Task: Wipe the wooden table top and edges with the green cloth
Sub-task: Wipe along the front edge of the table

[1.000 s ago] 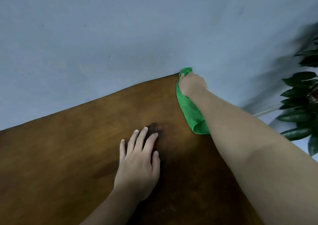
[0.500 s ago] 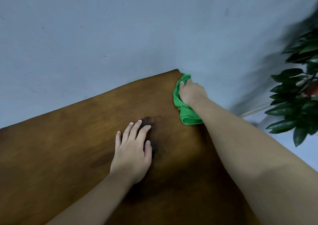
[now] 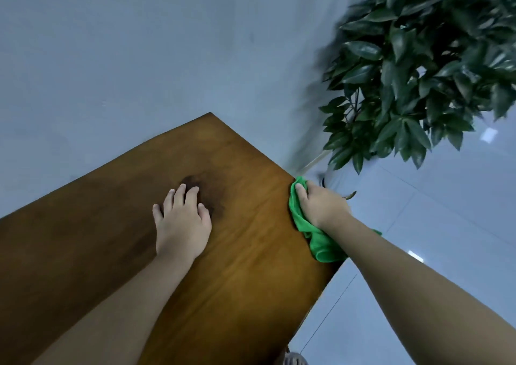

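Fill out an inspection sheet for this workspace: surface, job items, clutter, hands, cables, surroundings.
Surface: wooden table top, brown, with a dark blotch near the middle.
Job items: green cloth, bunched, draped over the table's right edge.
Clutter: nothing seen on the table.
Hands: right hand grips the cloth against the edge; left hand lies flat on the top, holding nothing.
Cables: nothing seen.
Surroundings: leafy plant beyond the right edge; pale wall behind; glossy tiled floor.

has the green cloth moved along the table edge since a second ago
Yes. The green cloth was at the table's far corner; now it sits partway down the right edge, nearer the person.
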